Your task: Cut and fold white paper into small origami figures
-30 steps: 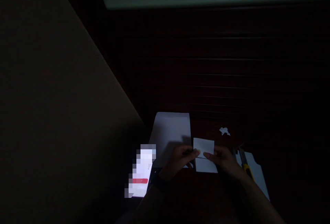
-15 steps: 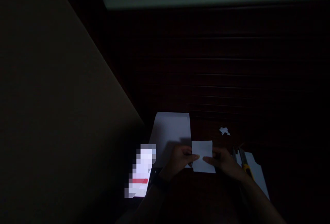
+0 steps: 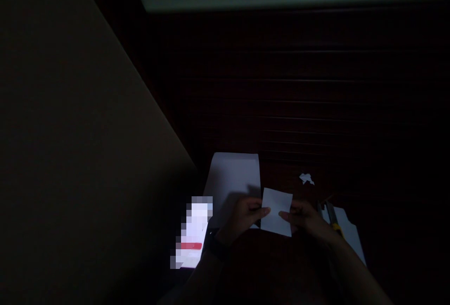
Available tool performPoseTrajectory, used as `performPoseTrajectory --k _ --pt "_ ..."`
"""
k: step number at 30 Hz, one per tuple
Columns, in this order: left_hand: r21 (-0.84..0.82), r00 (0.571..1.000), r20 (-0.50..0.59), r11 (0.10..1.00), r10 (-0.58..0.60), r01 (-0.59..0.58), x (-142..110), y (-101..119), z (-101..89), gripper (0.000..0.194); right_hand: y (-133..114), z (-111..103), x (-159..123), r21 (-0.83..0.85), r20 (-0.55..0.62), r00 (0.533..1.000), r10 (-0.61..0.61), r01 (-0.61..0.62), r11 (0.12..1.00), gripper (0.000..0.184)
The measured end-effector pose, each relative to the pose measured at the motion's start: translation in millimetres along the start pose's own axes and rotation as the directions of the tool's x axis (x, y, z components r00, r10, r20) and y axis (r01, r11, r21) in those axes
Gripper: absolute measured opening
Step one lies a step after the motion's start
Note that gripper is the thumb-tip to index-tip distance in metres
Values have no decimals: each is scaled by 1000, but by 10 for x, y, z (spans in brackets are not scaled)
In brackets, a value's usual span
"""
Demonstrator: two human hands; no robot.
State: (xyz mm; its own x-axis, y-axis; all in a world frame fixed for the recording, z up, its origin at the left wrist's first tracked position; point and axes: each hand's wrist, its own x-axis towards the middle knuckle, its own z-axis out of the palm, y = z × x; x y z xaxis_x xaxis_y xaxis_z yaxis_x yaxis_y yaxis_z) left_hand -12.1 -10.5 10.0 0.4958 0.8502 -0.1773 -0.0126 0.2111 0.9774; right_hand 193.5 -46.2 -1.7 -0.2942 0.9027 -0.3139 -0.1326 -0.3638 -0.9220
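A small white piece of paper [image 3: 276, 220] is held up between both hands, slightly tilted. My left hand [image 3: 246, 213] pinches its left edge, thumb on the front and fingers behind. On the opposite edge my right hand [image 3: 305, 218] grips in the same way, its thumb lying on the front face. Behind my left hand lies a larger white sheet [image 3: 234, 174] on the dark table. A utility knife [image 3: 332, 218] with a yellow and dark body rests beyond my right hand, on another white sheet [image 3: 352, 234] partly covered by my forearm.
Small white paper scraps [image 3: 306, 178] lie at the back right of the dark table. A lit screen [image 3: 193, 234], blurred out, glows at the left by my wrist. A pale wall [image 3: 87, 131] rises on the left, and dark ridged panelling [image 3: 281, 80] stands behind.
The small paper has turned a little clockwise in my hands, so its top edge now slopes down to the right. Both hands keep their hold; the other things have not moved.
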Motion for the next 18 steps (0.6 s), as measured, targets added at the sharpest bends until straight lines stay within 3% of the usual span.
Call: performPoseTrajectory --k 6,12,18 --pt "-64 999 54 998 -4 8 -20 50 1 34 -29 39 -11 58 -12 999 -36 37 998 38" --pt "-182 998 48 982 -45 53 -17 -47 -32 35 -2 47 -12 156 20 1000 -18 15 988 23" --pt "-356 994 87 929 -73 99 -17 14 -17 42 43 93 51 109 -122 988 -94 107 988 20"
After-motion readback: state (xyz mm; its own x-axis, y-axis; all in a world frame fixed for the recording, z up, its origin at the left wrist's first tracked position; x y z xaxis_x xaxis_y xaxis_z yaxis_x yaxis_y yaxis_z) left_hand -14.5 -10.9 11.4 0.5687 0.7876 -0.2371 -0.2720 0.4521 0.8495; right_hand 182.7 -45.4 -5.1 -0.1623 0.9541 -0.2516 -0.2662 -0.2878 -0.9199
